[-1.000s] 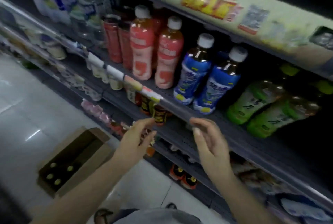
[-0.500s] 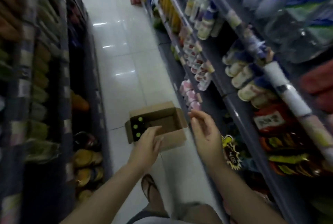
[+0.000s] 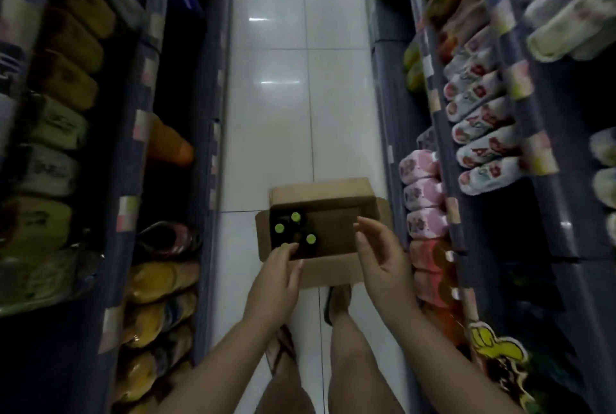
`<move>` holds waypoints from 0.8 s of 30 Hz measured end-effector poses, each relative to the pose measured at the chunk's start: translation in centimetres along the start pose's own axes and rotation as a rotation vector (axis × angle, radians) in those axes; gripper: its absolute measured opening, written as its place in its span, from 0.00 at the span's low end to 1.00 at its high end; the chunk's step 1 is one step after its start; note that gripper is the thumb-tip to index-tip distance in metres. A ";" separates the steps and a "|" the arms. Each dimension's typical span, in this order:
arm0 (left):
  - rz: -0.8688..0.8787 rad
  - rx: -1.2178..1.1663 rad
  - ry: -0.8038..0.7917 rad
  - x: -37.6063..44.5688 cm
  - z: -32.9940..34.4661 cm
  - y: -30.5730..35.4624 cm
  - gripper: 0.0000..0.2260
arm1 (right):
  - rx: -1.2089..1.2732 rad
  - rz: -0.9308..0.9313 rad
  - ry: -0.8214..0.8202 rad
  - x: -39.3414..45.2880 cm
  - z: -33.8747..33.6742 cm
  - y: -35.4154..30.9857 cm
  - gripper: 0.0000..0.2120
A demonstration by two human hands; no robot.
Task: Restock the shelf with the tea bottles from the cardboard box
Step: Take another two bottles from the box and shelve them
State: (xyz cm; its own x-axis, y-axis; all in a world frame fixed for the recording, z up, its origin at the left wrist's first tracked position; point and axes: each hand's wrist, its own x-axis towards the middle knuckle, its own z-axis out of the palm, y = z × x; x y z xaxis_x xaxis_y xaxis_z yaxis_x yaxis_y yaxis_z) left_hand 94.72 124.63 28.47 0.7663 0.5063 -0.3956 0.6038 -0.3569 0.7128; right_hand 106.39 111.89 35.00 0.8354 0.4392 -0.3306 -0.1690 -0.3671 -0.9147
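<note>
An open cardboard box (image 3: 333, 272) sits on the white tiled aisle floor in front of my feet. In its left half stand dark tea bottles with yellow-green caps (image 3: 295, 217); three caps show and a further one is partly hidden by my fingers. The right half of the box looks dark and bare. My left hand (image 3: 277, 283) hovers over the box's near left corner, fingers apart, holding nothing. Over the box's right edge is my right hand (image 3: 380, 257), palm inward, fingers spread and empty.
Shelving lines both sides of the narrow aisle: snack bags (image 3: 63, 80) on the left, pink packs (image 3: 420, 193) and cups (image 3: 483, 143) on the right. A yellow promo tag (image 3: 496, 343) sticks out low on the right. My sandalled feet (image 3: 336, 300) stand just behind the box.
My view has swung from the drink shelf down the aisle to the box on the floor. Both empty hands have dropped from the shelf edge to just above the box.
</note>
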 end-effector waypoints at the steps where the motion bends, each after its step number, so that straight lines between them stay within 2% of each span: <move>1: -0.027 -0.007 0.009 1.9 1.0 -1.2 0.16 | 0.000 0.016 -0.011 1.9 0.6 1.9 0.12; 9: -0.177 -0.025 0.086 15.8 10.1 -11.7 0.17 | -0.058 0.106 -0.133 13.8 5.8 18.3 0.12; 16: -0.206 -0.100 0.091 21.3 17.3 -17.7 0.17 | -0.176 0.189 -0.186 17.9 8.9 31.6 0.13; 21: -0.197 -0.111 0.051 21.8 21.0 -19.8 0.18 | -0.246 0.182 -0.168 19.8 9.4 35.8 0.14; 24: -0.261 -0.138 0.054 20.3 22.8 -20.8 0.18 | -0.307 0.118 -0.188 21.5 9.6 36.4 0.15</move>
State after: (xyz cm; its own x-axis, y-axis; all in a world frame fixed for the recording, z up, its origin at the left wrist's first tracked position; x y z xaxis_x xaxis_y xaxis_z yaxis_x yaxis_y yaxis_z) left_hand 102.75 124.41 -7.58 0.5741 0.6095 -0.5467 0.7403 -0.1011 0.6647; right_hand 113.19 115.84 -7.69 0.7044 0.5111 -0.4926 -0.0700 -0.6406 -0.7647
